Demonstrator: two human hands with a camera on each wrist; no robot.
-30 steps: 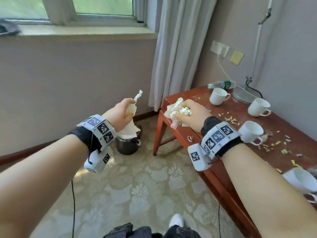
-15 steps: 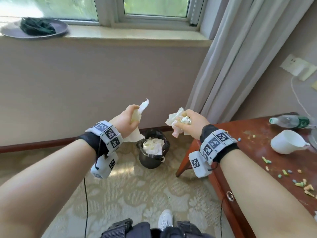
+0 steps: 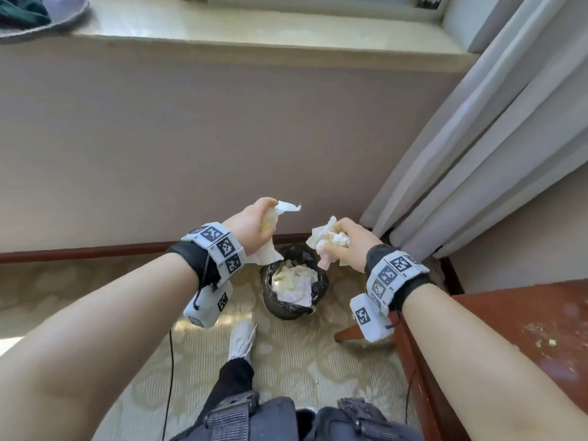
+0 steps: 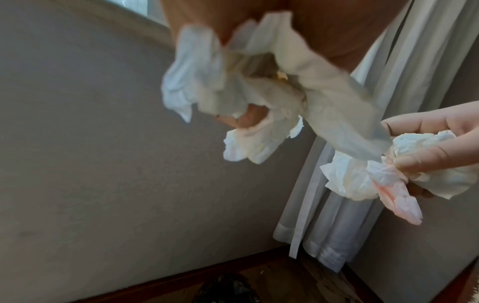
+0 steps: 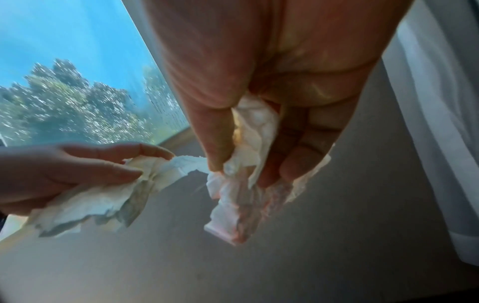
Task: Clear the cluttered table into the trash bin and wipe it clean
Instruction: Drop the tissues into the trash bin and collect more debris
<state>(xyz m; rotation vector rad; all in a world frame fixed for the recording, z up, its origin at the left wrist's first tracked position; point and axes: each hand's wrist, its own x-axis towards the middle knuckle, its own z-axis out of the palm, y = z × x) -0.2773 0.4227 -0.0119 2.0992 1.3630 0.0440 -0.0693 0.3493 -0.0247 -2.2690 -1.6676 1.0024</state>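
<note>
Left hand (image 3: 254, 226) grips tissue (image 3: 265, 253); right hand (image 3: 350, 243) pinches wads (image 3: 331, 240), fingertips apparently hidden.

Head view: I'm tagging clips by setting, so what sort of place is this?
Probably a hotel room or a bedroom corner: patterned carpet, long pale curtains beside a stone window sill, a dark wooden table, and a small lined trash bin by the wall.

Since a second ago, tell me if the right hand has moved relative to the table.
Yes. The right hand left the table and now holds its tissue over the bin.
</note>
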